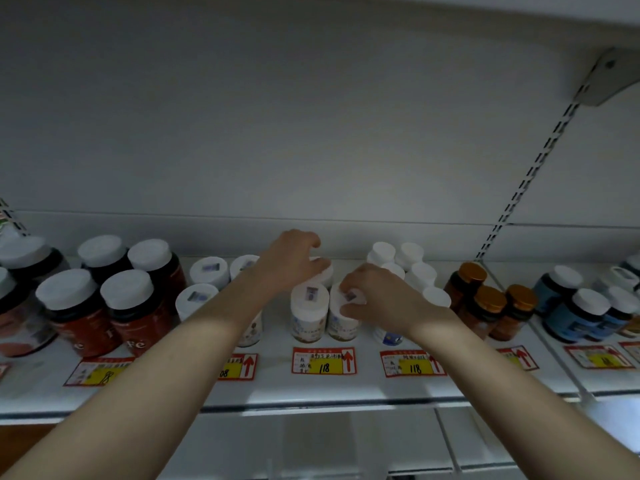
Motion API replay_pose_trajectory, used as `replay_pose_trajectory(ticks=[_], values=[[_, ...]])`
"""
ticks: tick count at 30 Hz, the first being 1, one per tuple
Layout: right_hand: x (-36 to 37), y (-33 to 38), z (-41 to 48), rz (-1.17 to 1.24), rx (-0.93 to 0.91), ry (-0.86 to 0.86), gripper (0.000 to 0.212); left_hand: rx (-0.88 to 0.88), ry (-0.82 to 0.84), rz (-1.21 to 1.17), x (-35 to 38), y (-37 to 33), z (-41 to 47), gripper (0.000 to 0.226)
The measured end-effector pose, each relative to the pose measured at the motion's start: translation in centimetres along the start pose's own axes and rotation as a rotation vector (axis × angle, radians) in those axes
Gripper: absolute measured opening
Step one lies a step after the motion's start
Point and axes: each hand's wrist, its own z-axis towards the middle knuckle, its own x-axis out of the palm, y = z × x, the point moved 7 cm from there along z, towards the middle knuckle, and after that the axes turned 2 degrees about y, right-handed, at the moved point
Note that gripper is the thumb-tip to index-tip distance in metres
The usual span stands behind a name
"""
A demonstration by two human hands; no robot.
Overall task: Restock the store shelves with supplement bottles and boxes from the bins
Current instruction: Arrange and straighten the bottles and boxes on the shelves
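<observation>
The right hand [379, 294] holds the cap of the front white bottle [343, 323], which stands upright near the middle of the shelf's [311, 389] front edge. Its fingertips curl over the top of the cap and the thumb presses the cap's near side. The left hand [294, 261] lies further back, toward the shelf's rear edge, with its fingers curled down around the white cap of a rear white bottle [325, 271]. Just beside the front white bottle, on its left and below the left hand, stands a second white bottle [309, 311] with a dark sticker on its cap. No finger visibly touches it.

Only a strip of the rear white bottle's cap shows. Its body is hidden behind the hand and the front pair, so I cannot tell whether it rests on the shelf. The right wrist covers most of a blue-labelled bottle [389, 336]. The left forearm cuts across another white bottle and a price tag. The light is dim and the label print is unreadable.

Left of the left arm stand more sticker-capped bottles [207, 271], then dark red bottles [79, 313] toward the left end. Right of the right hand are plain white bottles [415, 268], amber bottles [485, 308] with gold caps, and blue bottles [571, 317]. Red-and-yellow price tags [323, 361] line the front edge.
</observation>
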Motion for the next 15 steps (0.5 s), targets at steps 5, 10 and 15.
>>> replay_pose_trajectory(ticks=[5,10,15], values=[[0.3,0.2,0.1,-0.034,0.002,0.022,0.035,0.019,0.135,0.02,1.4,0.1,1.3,0.032],[0.4,0.3,0.1,-0.045,0.002,0.016,0.033,0.021,0.119,0.017,1.5,0.2,1.3,0.041],[0.4,0.4,0.1,-0.039,-0.003,0.007,0.032,0.015,0.105,-0.016,1.6,0.3,1.4,0.045]])
